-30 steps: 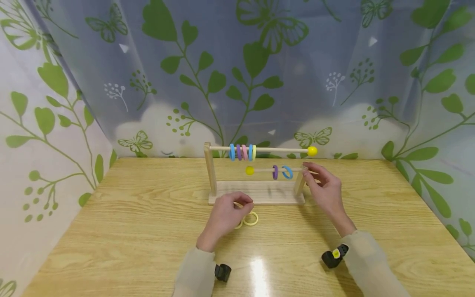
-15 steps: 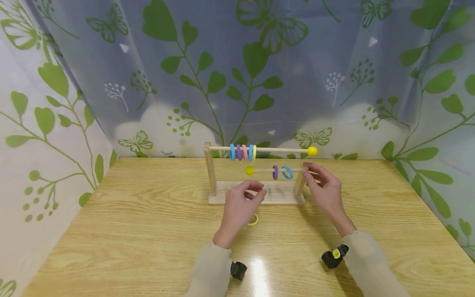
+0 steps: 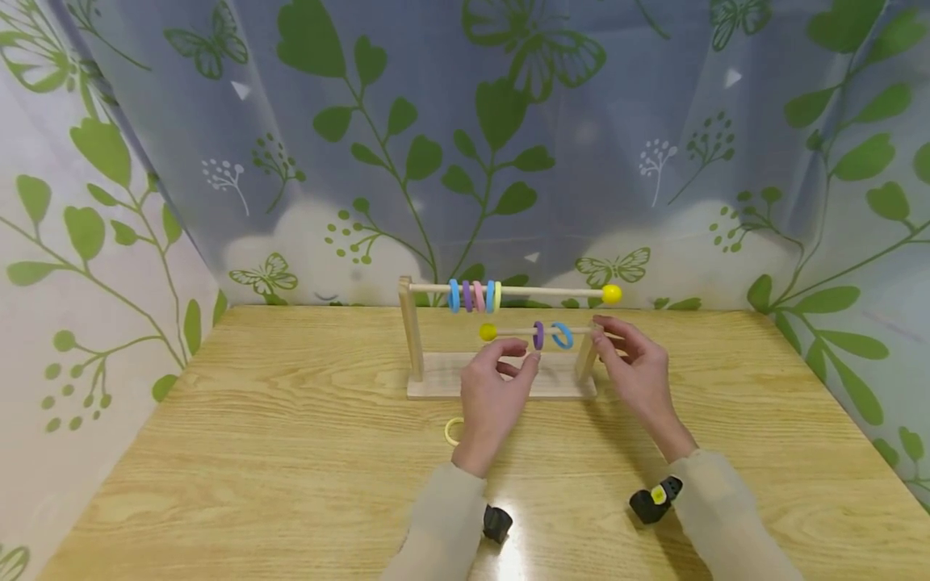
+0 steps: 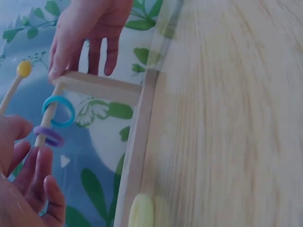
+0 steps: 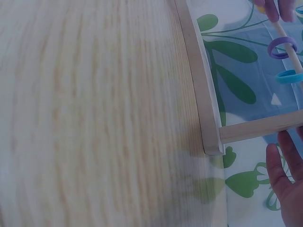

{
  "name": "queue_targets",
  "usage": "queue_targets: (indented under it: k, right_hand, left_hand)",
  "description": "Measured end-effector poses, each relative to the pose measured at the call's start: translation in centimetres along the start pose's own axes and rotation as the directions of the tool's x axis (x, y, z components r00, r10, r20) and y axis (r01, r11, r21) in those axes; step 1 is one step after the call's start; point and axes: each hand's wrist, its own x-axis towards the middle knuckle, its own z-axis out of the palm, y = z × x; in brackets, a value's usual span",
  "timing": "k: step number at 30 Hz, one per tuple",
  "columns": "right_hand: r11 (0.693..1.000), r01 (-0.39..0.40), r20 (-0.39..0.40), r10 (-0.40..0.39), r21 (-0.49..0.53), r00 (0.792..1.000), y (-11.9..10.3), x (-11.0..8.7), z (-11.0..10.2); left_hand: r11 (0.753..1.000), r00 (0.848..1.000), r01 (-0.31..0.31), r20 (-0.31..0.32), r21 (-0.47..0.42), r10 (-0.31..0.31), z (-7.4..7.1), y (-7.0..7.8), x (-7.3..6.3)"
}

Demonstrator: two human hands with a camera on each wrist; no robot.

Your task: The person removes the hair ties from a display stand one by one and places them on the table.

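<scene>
A wooden ring stand (image 3: 501,387) has a long upper rod and a shorter lower rod, each tipped with a yellow ball. On the lower rod hang a purple ring (image 3: 538,335) and a blue ring (image 3: 562,336). My left hand (image 3: 497,395) is at the lower rod, its fingers bent and spread, with the thumb tip just below the purple ring in the head view. Fingertips overlap the rod on the ball side of that ring in the right wrist view. My right hand (image 3: 639,371) pinches the top of the short right post (image 3: 587,359).
Several coloured rings, among them a pink ring (image 3: 479,296), hang on the upper rod near the tall left post (image 3: 411,335). A loose yellow ring (image 3: 453,432) lies on the wooden table (image 3: 291,484), partly behind my left wrist. A patterned curtain (image 3: 610,161) stands behind.
My left hand has moved right and up, from over the loose yellow rings to the lower rod. The right hand has stayed at the post, and the rings on the rods look unchanged.
</scene>
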Motion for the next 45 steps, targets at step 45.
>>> queue_targets:
  k: [45]
  right_hand:
    - [1.000, -0.013, -0.012, 0.012, -0.014, 1.000, -0.1, -0.1, 0.1]
  left_hand:
    - [0.996, 0.971, 0.060, -0.235, 0.072, -0.042, 4.1, -0.3, -0.1]
